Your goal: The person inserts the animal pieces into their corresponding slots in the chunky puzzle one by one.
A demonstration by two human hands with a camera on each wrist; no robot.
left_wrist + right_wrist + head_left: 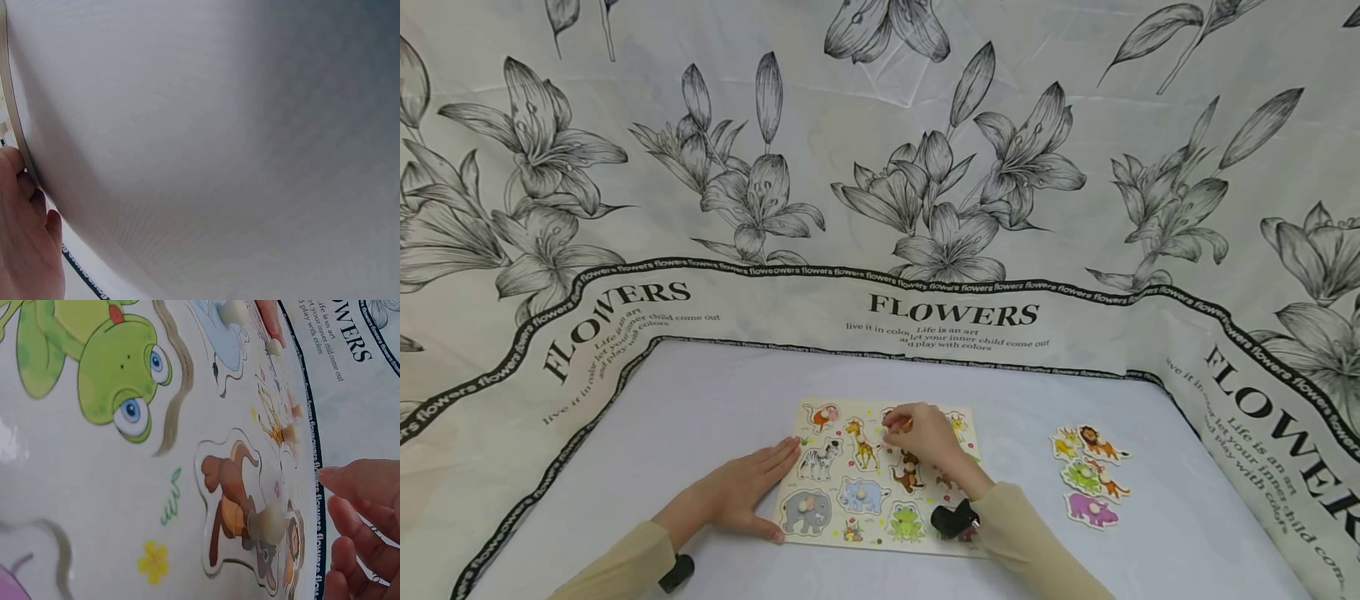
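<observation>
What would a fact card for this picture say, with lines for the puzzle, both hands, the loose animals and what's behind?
Puzzle board: lies on the white table
Animals with knobs on it: grey elephant, giraffe, monkey and others
Left hand: touches the board's left edge
Right hand: above the board, fingers loosely bent, nothing seen in them
Loose animals: five, right of the board; lion, frog, purple hippo, a yellow one, an orange one
Sleeves: beige
Behind: cloth with flowers
</observation>
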